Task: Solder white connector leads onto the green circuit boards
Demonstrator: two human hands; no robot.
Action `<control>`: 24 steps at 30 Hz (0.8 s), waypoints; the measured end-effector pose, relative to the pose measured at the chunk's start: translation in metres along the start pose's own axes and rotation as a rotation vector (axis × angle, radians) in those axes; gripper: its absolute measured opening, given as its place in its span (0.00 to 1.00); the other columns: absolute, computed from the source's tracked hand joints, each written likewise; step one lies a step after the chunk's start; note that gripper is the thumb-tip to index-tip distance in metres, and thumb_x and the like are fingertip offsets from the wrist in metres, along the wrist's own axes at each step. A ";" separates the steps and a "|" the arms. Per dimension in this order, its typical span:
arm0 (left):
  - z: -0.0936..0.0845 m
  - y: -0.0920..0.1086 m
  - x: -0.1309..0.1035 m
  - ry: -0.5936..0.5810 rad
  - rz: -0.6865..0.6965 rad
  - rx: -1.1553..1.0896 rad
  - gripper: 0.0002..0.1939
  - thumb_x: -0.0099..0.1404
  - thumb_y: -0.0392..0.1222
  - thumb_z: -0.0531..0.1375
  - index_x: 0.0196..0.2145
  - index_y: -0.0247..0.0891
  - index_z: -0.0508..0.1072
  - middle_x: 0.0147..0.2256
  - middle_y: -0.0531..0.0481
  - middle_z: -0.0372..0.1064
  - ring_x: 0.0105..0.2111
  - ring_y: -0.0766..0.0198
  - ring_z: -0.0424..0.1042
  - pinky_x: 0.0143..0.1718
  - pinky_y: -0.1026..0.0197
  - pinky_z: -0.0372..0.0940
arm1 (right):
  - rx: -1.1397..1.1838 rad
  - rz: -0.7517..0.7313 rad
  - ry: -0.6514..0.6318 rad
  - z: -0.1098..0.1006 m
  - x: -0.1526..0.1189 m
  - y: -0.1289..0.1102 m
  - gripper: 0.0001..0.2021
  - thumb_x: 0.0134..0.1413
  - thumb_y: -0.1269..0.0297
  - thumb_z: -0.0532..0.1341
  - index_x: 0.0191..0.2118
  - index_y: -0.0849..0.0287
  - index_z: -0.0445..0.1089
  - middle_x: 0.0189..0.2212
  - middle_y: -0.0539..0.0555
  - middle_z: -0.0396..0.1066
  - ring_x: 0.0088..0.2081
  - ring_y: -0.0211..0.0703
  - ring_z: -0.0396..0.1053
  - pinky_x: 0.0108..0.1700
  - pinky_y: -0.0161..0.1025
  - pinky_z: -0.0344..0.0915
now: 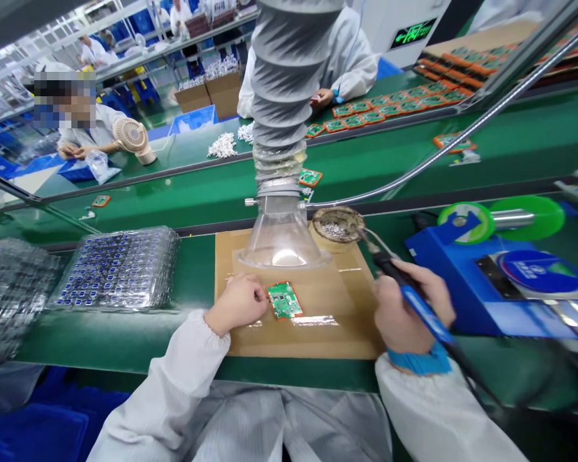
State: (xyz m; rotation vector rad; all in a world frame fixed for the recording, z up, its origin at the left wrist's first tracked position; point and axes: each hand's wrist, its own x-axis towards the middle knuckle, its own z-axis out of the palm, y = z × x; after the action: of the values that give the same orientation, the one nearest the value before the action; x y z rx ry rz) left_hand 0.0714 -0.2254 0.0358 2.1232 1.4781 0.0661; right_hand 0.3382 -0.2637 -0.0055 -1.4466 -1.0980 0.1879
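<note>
Gripping slim plastic soldering iron, right fingers wrapped; left fingers curled by square board, pinch unclear.

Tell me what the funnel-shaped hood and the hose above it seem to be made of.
Hood: probably clear, glossy plastic; it is see-through with bright glare, though glass is possible. Hose: matte grey, perhaps coated fabric or thin plastic, judging by its soft wrinkled folds.
</note>
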 end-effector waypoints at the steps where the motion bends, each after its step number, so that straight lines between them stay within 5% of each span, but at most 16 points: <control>1: 0.002 0.001 -0.003 0.019 0.025 0.052 0.08 0.60 0.35 0.60 0.23 0.39 0.73 0.35 0.46 0.74 0.44 0.51 0.70 0.48 0.50 0.61 | -0.025 -0.030 -0.067 0.004 0.004 0.001 0.13 0.59 0.58 0.64 0.48 0.57 0.74 0.44 0.59 0.77 0.47 0.54 0.76 0.51 0.51 0.72; 6: 0.004 -0.001 -0.019 0.070 0.087 0.119 0.07 0.61 0.34 0.58 0.25 0.39 0.69 0.35 0.43 0.72 0.42 0.52 0.69 0.47 0.50 0.60 | -0.051 -0.074 -0.092 0.005 -0.001 0.002 0.14 0.60 0.60 0.65 0.50 0.57 0.76 0.47 0.59 0.79 0.49 0.53 0.77 0.53 0.50 0.72; 11: -0.023 -0.035 -0.021 -0.126 -0.083 -0.568 0.09 0.64 0.42 0.55 0.26 0.40 0.66 0.28 0.49 0.74 0.31 0.60 0.71 0.38 0.57 0.63 | 0.008 0.016 -0.085 -0.017 -0.036 -0.001 0.13 0.59 0.60 0.67 0.49 0.56 0.77 0.46 0.58 0.79 0.46 0.53 0.78 0.50 0.49 0.74; 13: -0.037 -0.054 -0.015 -0.114 -0.135 -0.808 0.09 0.63 0.43 0.56 0.26 0.40 0.66 0.27 0.49 0.75 0.30 0.62 0.72 0.35 0.58 0.63 | 0.013 0.014 -0.136 -0.023 -0.049 0.000 0.12 0.59 0.60 0.67 0.47 0.56 0.77 0.43 0.57 0.79 0.42 0.51 0.79 0.46 0.46 0.74; 19: -0.068 -0.091 0.044 0.329 -0.279 -0.752 0.08 0.55 0.42 0.56 0.24 0.36 0.71 0.29 0.44 0.78 0.28 0.61 0.74 0.29 0.61 0.64 | 0.001 -0.020 -0.262 -0.021 -0.064 0.003 0.11 0.60 0.59 0.67 0.47 0.53 0.77 0.42 0.55 0.80 0.43 0.50 0.79 0.45 0.43 0.73; 24: -0.102 -0.104 0.118 0.661 -0.341 -0.478 0.10 0.59 0.41 0.54 0.31 0.35 0.73 0.37 0.40 0.78 0.39 0.53 0.77 0.39 0.55 0.69 | 0.029 -0.044 -0.311 -0.020 -0.061 0.003 0.10 0.61 0.61 0.65 0.48 0.51 0.76 0.42 0.53 0.79 0.42 0.49 0.78 0.45 0.41 0.74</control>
State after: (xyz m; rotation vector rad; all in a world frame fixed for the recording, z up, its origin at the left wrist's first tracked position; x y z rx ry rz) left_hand -0.0055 -0.0546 0.0444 1.4958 1.9211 0.9672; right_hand 0.3212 -0.3193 -0.0327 -1.3956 -1.3708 0.4062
